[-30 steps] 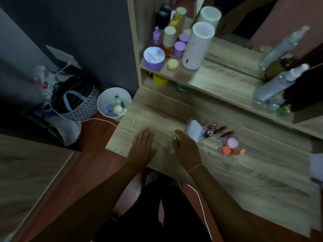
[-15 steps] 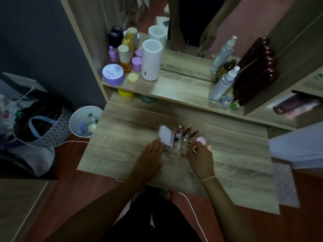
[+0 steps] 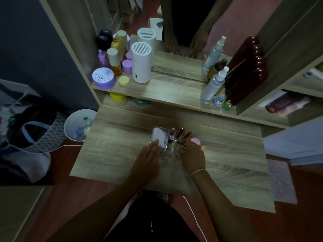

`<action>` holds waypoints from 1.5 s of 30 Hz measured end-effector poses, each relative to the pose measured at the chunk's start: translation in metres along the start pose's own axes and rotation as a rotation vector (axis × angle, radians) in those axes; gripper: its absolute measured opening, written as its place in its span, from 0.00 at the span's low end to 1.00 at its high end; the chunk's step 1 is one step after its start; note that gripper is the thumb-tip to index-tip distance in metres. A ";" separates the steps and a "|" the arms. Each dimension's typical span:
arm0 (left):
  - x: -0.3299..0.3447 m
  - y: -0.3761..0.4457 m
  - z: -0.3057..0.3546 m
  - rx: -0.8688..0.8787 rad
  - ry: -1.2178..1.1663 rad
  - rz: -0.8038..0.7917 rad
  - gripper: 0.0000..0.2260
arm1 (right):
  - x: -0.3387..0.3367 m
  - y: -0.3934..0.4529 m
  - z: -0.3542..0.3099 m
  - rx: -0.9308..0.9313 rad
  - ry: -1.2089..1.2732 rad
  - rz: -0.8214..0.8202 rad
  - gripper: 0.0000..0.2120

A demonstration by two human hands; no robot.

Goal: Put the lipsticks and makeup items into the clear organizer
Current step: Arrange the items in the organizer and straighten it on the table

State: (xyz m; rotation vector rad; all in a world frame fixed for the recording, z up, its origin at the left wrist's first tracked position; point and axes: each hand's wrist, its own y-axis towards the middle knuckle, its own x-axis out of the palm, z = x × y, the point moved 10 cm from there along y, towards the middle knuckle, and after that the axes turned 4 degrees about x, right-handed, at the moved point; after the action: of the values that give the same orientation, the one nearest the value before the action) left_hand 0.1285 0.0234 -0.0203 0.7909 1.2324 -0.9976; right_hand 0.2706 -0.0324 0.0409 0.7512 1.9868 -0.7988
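The clear organizer (image 3: 172, 149) stands in the middle of the wooden desk (image 3: 227, 154). It holds a white box (image 3: 158, 137) on its left, three dark lipsticks (image 3: 180, 132) upright in the middle and a pink sponge (image 3: 195, 140) on its right. An orange sponge (image 3: 203, 147) peeks out beside my right hand. My left hand (image 3: 148, 158) presses flat against the organizer's left side, fingertips on the white box. My right hand (image 3: 192, 156) curls on its right side; a thin gold stick (image 3: 182, 146) shows at my fingertips, and whether I hold it is unclear.
The shelf behind carries a white cylinder (image 3: 141, 65), a purple jar (image 3: 103, 78), small bottles, spray bottles (image 3: 214, 82) and a dark red object (image 3: 244, 72). A mirror stands behind. A white bin (image 3: 79, 124) and a bag (image 3: 33, 131) sit on the floor left.
My left hand has moved from flat on the desk to the organizer's left side. My right hand has shifted from its left to its right side. The view has swung rightward.
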 end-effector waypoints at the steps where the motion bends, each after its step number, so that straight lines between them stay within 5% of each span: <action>1: 0.001 0.001 0.001 0.007 -0.012 0.001 0.26 | 0.000 0.001 -0.001 0.006 -0.012 -0.001 0.09; 7: 0.002 0.002 0.000 0.004 -0.032 -0.006 0.26 | -0.002 0.004 -0.004 0.017 -0.074 -0.002 0.16; 16: -0.007 0.004 0.001 0.017 -0.002 0.029 0.25 | -0.004 0.010 -0.009 -0.045 -0.006 0.021 0.06; 45: -0.012 0.005 -0.003 0.003 0.052 0.017 0.26 | -0.017 0.018 -0.022 -0.106 -0.006 0.083 0.06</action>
State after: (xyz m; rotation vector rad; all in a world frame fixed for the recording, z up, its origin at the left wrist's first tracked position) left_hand 0.1317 0.0306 -0.0097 0.8330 1.2667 -0.9702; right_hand 0.2811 -0.0081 0.0611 0.7626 1.9626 -0.6417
